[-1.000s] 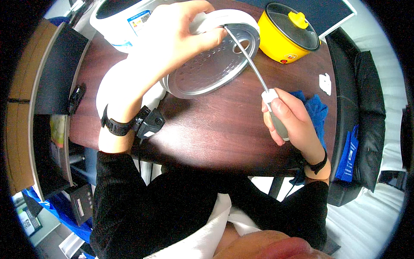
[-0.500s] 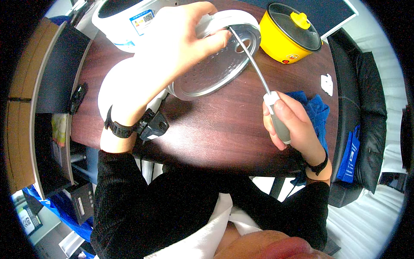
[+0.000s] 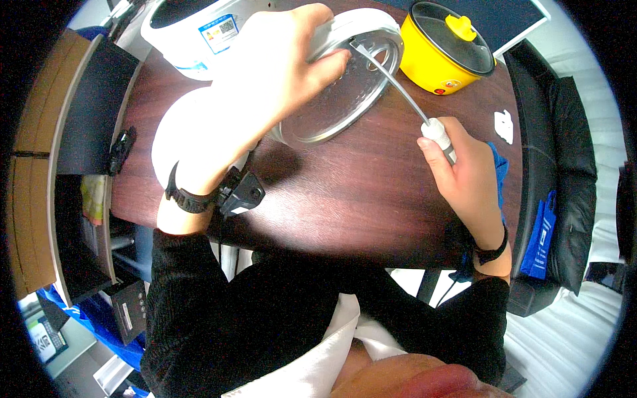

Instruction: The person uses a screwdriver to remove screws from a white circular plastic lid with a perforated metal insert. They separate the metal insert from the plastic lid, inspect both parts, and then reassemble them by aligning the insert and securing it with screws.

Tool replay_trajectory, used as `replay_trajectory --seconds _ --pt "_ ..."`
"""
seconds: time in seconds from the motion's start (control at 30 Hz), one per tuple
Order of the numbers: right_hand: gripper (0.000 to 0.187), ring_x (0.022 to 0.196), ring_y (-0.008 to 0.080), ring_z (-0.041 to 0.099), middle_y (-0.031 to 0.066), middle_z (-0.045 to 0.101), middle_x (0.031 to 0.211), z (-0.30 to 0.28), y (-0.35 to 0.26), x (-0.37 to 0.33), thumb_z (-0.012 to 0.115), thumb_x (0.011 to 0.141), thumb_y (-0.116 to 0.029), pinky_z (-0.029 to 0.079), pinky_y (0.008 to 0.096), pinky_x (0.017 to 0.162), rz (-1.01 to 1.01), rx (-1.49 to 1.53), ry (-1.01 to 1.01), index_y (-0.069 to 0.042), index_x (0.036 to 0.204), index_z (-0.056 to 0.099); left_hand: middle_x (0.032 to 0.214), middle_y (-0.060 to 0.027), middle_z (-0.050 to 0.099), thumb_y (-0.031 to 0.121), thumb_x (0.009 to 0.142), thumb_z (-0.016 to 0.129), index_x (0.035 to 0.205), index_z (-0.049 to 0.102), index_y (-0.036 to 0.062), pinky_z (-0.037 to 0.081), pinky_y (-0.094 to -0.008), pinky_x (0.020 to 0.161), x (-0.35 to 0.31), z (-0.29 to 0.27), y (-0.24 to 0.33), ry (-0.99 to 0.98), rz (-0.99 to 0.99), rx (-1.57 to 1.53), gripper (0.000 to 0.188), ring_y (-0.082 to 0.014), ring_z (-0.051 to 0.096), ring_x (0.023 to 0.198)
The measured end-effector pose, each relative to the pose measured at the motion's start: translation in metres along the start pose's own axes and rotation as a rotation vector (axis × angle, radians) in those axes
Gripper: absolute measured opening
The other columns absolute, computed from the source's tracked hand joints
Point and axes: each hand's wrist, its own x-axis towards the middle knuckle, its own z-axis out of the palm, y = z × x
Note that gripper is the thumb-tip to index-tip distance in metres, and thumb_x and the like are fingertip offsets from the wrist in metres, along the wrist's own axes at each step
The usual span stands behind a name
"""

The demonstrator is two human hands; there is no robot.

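My left hand [image 3: 288, 56] grips a raised round lid [image 3: 375, 21] by its white rim, with the thumb on the inner side. A shiny, dimpled metal disc with a round hole shows on the lid's inside. In my right hand [image 3: 472, 169] is a screwdriver [image 3: 406, 96] with a grey and white handle. Its long metal shaft slants up and left, and the tip meets the inner edge of the white rim, near my left thumb. Beneath my left forearm is a rounded white body [image 3: 174, 136], washed out by glare.
A white appliance [image 3: 182, 50] with a blue label stands at the back left. At the back right is a yellow pot [image 3: 434, 56] with a dark lid. A small white piece [image 3: 503, 126] and a blue cloth [image 3: 501, 166] lie along the right of the brown table [image 3: 318, 219].
My right hand has moved up and to the right, and the screwdriver now lies at a flatter slant. The lid has tilted slightly in my left hand.
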Motion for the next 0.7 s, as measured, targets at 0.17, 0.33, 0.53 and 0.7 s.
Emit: replay_trajectory --seconds 0.17,0.33,0.53,0.7 --pt "0.026 0.04 0.014 0.051 0.0049 0.053 0.056 -0.018 -0.003 0.003 0.047 0.096 -0.027 0.037 0.0263 0.039 0.385 0.675 -0.471 -0.003 0.089 0.054 0.084 -0.0193 0.065 0.03 0.077 0.071 0.104 0.062 0.0004 0.05 -0.0363 0.066 -0.005 -0.002 0.003 0.005 0.003 -0.006 0.041 -0.0294 0.065 0.073" --pt "0.03 0.037 0.0053 0.04 -0.0007 0.046 0.052 -0.021 -0.007 0.002 0.04 0.099 -0.029 0.029 0.0201 0.037 0.453 0.966 -0.561 -0.003 0.089 0.052 0.087 -0.0196 0.066 0.031 0.077 0.072 0.105 0.062 0.0007 0.05 -0.0354 0.069 -0.005 -0.006 0.009 0.007 -0.032 -0.038 0.043 -0.0302 0.066 0.077" --pt "0.032 0.037 0.0057 0.041 0.001 0.048 0.057 -0.02 -0.014 -0.008 0.038 0.1 -0.029 0.03 0.0198 0.036 0.41 0.862 -0.507 -0.002 0.091 0.051 0.091 -0.0187 0.067 0.026 0.077 0.072 0.108 0.062 0.0033 0.051 -0.0351 0.073 -0.013 -0.018 0.018 0.025 -0.006 0.027 0.04 -0.0297 0.067 0.084" --pt "0.036 0.038 0.0064 0.041 0.0053 0.051 0.063 -0.018 -0.019 -0.01 0.035 0.1 -0.033 0.029 0.0187 0.036 0.484 0.995 -0.558 -0.001 0.094 0.051 0.095 -0.0161 0.067 0.018 0.076 0.07 0.113 0.061 0.0068 0.051 -0.0331 0.076 -0.011 -0.02 0.021 -0.019 0.037 -0.134 0.04 -0.0268 0.067 0.086"
